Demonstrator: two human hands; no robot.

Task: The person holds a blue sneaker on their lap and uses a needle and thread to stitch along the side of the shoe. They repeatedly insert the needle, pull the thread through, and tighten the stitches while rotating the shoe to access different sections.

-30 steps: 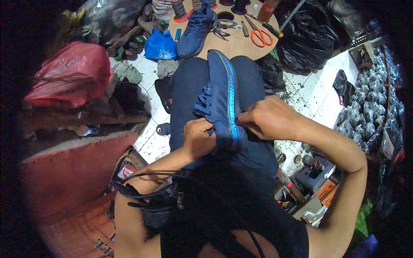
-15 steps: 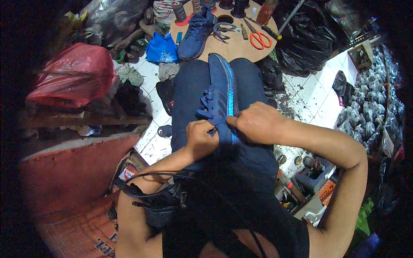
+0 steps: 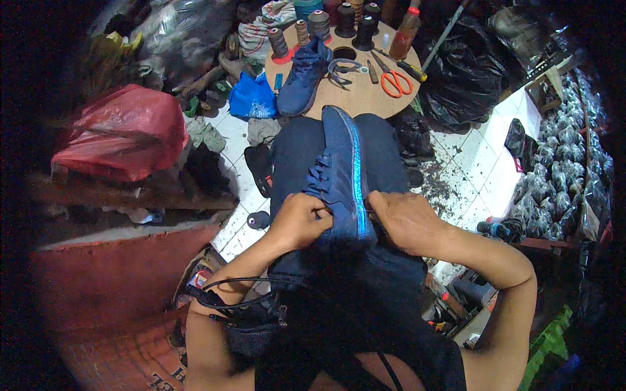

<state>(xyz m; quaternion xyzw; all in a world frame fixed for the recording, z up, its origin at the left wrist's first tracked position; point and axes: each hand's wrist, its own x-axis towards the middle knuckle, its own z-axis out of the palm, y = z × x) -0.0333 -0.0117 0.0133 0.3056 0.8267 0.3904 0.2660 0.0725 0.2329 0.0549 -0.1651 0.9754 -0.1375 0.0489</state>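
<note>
A navy shoe [image 3: 338,166] with blue laces and a bright blue sole edge lies lengthwise on my dark-trousered lap, toe away from me. My left hand [image 3: 298,220] grips it at the opening, below the laces, fingers curled against the upper. My right hand [image 3: 407,220] is closed in a pinch just right of the sole near the heel, on a thin item too small to name. A second navy shoe [image 3: 301,81] rests on the round wooden board [image 3: 352,103] beyond my knees, beside orange-handled scissors [image 3: 396,83] and a screwdriver [image 3: 412,70].
Several thread spools [image 3: 345,23] and a bottle [image 3: 404,36] stand on the board. A red plastic bag [image 3: 120,133] sits left, a blue bag [image 3: 252,98] near the board. Black bags [image 3: 456,85] and several wrapped bundles [image 3: 551,186] fill the right, with tiled floor [image 3: 473,150] between.
The scene has shifted downward in the picture. My right hand has drawn slightly right from the sole edge, still pinched. My left hand still grips the shoe.
</note>
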